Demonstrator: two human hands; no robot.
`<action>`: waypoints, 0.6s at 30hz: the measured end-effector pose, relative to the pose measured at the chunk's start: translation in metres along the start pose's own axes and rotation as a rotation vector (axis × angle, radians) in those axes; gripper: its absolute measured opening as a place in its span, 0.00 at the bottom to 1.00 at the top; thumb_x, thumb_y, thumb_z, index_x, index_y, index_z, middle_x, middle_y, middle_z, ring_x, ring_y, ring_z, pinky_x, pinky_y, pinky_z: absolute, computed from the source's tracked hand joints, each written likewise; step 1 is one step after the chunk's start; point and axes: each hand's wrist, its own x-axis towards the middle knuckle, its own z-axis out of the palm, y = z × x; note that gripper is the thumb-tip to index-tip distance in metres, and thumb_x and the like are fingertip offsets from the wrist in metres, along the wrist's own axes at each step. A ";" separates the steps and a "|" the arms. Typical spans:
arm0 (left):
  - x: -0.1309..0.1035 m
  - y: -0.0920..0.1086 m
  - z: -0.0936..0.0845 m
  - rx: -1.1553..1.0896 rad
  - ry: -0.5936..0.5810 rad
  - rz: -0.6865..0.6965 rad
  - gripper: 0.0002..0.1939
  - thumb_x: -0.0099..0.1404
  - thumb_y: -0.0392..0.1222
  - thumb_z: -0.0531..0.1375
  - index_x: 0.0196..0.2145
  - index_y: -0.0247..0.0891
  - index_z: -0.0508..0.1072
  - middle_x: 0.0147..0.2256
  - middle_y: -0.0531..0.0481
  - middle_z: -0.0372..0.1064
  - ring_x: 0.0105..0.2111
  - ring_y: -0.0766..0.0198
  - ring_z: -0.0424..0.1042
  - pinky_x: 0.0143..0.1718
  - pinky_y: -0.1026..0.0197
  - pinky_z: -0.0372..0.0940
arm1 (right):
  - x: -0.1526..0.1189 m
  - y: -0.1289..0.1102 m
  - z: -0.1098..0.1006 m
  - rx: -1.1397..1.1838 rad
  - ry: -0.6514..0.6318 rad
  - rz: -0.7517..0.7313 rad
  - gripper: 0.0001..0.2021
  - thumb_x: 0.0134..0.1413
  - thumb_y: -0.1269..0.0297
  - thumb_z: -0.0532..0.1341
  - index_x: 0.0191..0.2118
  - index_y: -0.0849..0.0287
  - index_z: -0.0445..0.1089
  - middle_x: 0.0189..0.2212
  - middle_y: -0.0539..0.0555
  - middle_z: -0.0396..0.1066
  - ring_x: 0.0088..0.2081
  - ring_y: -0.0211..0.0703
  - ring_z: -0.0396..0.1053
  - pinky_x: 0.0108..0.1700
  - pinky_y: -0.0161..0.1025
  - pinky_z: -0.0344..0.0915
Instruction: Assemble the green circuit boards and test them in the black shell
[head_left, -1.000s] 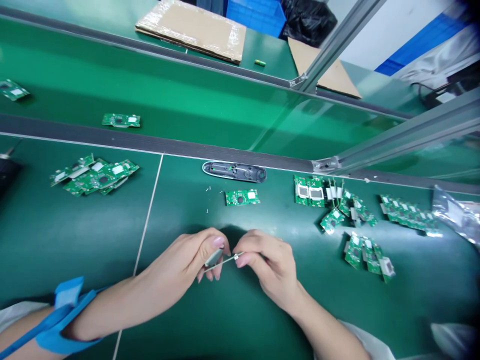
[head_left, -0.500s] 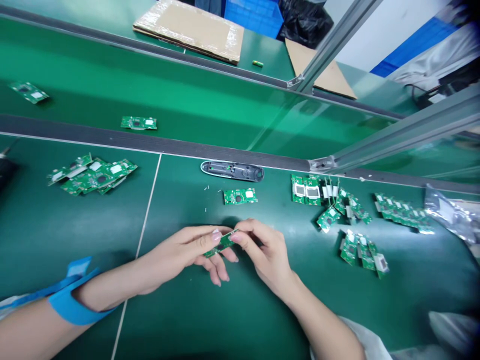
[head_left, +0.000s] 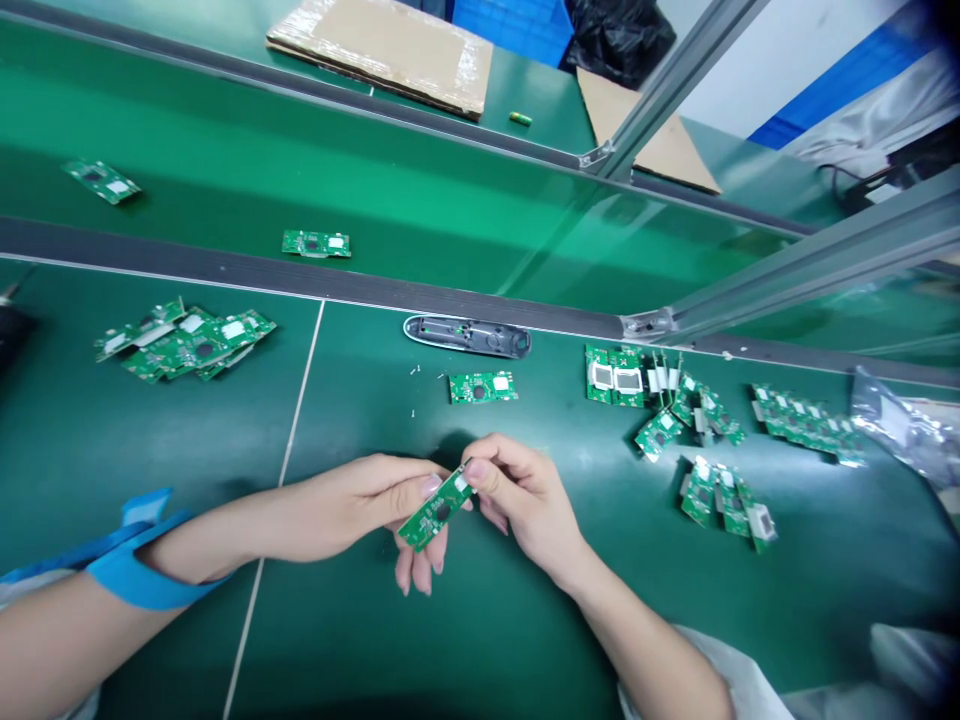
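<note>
A narrow green circuit board [head_left: 436, 512] is held tilted above the table, its face with a dark chip and a white patch turned up. My right hand [head_left: 529, 500] pinches the upper end between thumb and bent fingers. My left hand [head_left: 382, 505] has its thumb against the board's edge, with fingers partly hidden behind and below it; a blue wrist strap [head_left: 146, 570] circles that wrist. Beyond my hands, another circuit board [head_left: 484, 388] lies flat. Behind it rests an open dark plastic shell [head_left: 466, 337], long and rounded. A few tiny screws [head_left: 413, 412] are scattered nearby.
Piled circuit boards [head_left: 199, 345] lie at left. More boards [head_left: 615, 378], including a neat row [head_left: 806, 425], stand at right near a clear plastic bag [head_left: 896, 420]. A metal frame post [head_left: 675, 80] and a dark ledge [head_left: 375, 303] border the back. Cardboard [head_left: 382, 50] lies beyond.
The held board has turned so more of its face shows, and its lower end has swung down. My left fingers have shifted below it. The view has moved slightly.
</note>
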 end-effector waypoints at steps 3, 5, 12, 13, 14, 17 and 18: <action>0.000 0.000 0.000 -0.077 -0.029 -0.032 0.22 0.73 0.56 0.48 0.40 0.35 0.70 0.33 0.45 0.75 0.28 0.63 0.74 0.32 0.61 0.70 | -0.002 0.003 0.006 0.135 -0.026 0.081 0.19 0.54 0.48 0.64 0.29 0.60 0.66 0.15 0.43 0.60 0.13 0.26 0.47 0.14 0.28 0.42; 0.001 -0.001 0.001 -0.128 -0.039 -0.042 0.20 0.71 0.56 0.51 0.41 0.36 0.70 0.32 0.45 0.75 0.27 0.63 0.74 0.30 0.61 0.70 | -0.002 0.004 0.006 0.194 -0.023 0.109 0.19 0.54 0.47 0.64 0.30 0.59 0.65 0.13 0.41 0.54 0.13 0.26 0.44 0.13 0.28 0.42; 0.004 -0.006 0.001 -0.145 0.262 -0.002 0.21 0.70 0.54 0.54 0.51 0.35 0.67 0.31 0.50 0.69 0.25 0.66 0.68 0.22 0.65 0.64 | 0.003 -0.019 -0.034 -0.300 0.112 0.010 0.18 0.60 0.47 0.58 0.29 0.57 0.65 0.19 0.43 0.53 0.19 0.31 0.50 0.21 0.30 0.51; 0.004 -0.008 0.001 -0.097 0.277 0.004 0.20 0.70 0.53 0.53 0.52 0.36 0.66 0.32 0.51 0.69 0.25 0.67 0.68 0.22 0.65 0.63 | 0.002 -0.023 -0.042 -0.477 0.090 -0.010 0.17 0.62 0.50 0.57 0.29 0.57 0.66 0.22 0.46 0.58 0.23 0.33 0.56 0.25 0.31 0.54; 0.004 -0.011 0.001 -0.047 0.302 0.015 0.18 0.71 0.52 0.53 0.52 0.37 0.65 0.32 0.51 0.69 0.26 0.68 0.67 0.22 0.66 0.62 | 0.001 -0.027 -0.049 -0.633 0.060 -0.012 0.16 0.63 0.52 0.57 0.29 0.58 0.68 0.25 0.48 0.62 0.26 0.35 0.60 0.29 0.33 0.57; 0.001 -0.019 0.001 0.077 0.437 0.085 0.13 0.73 0.50 0.49 0.47 0.39 0.63 0.33 0.51 0.71 0.25 0.69 0.64 0.23 0.66 0.59 | -0.002 -0.030 -0.063 -0.886 0.034 0.024 0.12 0.61 0.54 0.60 0.33 0.56 0.71 0.27 0.48 0.63 0.28 0.38 0.61 0.32 0.35 0.57; -0.001 -0.021 0.001 0.096 0.472 0.116 0.11 0.73 0.49 0.49 0.45 0.40 0.63 0.33 0.51 0.72 0.25 0.70 0.63 0.24 0.66 0.58 | -0.002 -0.030 -0.065 -0.924 0.083 0.021 0.11 0.59 0.53 0.61 0.35 0.55 0.72 0.25 0.47 0.61 0.27 0.38 0.61 0.31 0.35 0.57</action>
